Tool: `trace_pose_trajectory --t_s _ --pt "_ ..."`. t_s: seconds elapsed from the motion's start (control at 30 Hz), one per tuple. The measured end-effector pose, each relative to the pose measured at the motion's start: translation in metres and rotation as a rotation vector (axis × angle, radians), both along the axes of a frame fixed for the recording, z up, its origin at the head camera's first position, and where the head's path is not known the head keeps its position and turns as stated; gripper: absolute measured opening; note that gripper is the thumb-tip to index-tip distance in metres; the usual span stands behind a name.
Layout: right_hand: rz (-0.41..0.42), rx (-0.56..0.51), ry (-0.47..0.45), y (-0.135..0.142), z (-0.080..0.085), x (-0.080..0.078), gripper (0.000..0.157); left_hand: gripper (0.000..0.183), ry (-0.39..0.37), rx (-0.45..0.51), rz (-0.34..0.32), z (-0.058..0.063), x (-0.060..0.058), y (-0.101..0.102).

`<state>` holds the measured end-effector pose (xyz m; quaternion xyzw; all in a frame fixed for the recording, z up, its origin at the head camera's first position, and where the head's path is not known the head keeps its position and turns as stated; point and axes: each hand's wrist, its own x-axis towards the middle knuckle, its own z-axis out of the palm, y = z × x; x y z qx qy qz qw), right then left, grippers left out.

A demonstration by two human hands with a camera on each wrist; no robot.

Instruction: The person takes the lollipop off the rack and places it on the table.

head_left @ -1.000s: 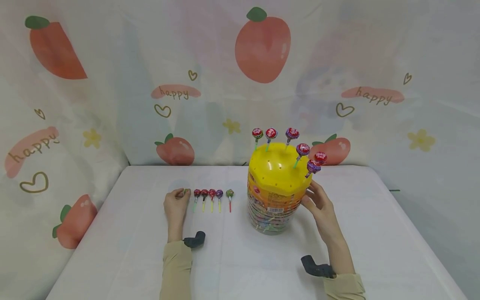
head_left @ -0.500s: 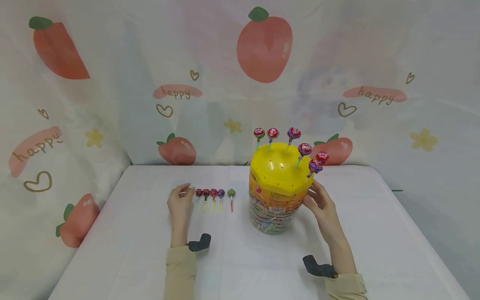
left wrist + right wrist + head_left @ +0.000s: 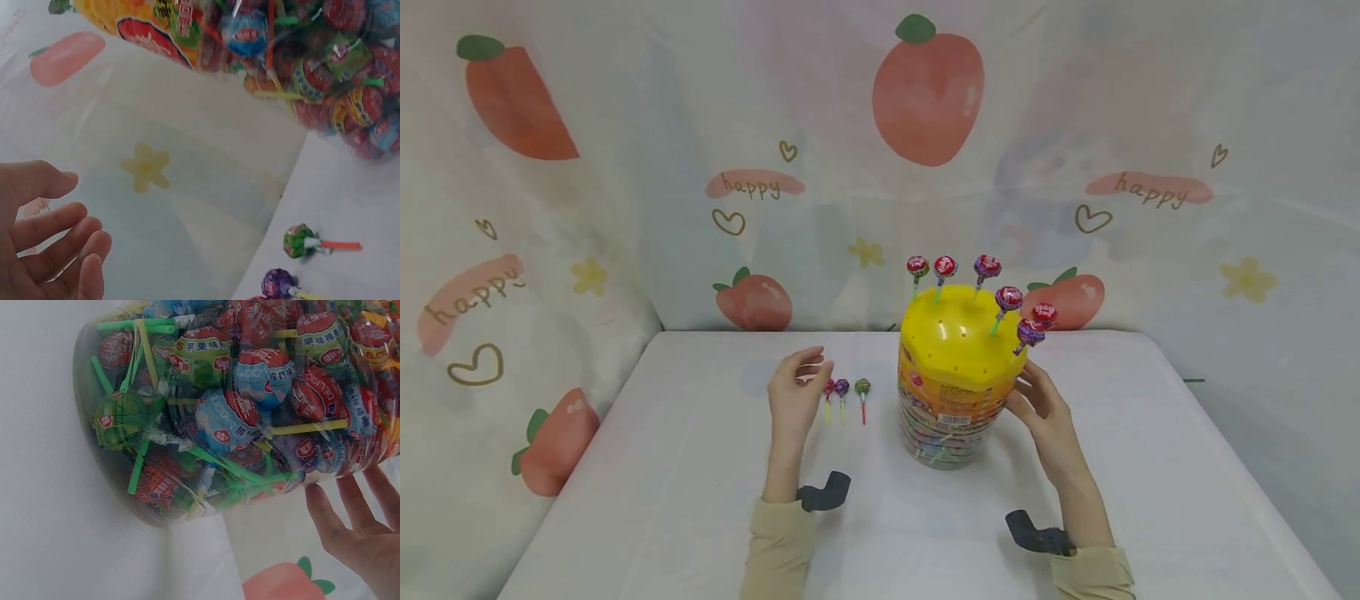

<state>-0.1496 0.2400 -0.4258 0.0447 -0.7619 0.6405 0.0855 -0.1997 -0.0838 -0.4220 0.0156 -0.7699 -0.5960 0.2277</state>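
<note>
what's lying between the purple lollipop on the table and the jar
One green lollipop lies between the purple lollipop and the jar, as the head view shows.

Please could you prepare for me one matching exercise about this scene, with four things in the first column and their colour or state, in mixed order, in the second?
Column 1
1. Lid of the jar
2. Green lollipop on the table
3. Left hand
4. Right hand

Column 2
A. Holds nothing
B. Has a red stick
C. Touches the side of the jar
D. Yellow, with lollipops standing up from it

Right pairs: 1-D, 2-B, 3-A, 4-C.
</note>
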Motion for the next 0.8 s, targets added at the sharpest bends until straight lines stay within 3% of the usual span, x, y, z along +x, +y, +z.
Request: trace_pose_trajectory --t_s 0.5,0.8 --pt "0.001 -0.001 -0.020 0.000 0.002 0.001 0.055 0.028 0.167 -0.041 -0.215 0.039 0.034 0.053" --pt "0.000 0.008 -0.019 0.000 0.001 0.000 0.056 0.029 0.272 -0.043 -0.262 0.060 0.054 0.073"
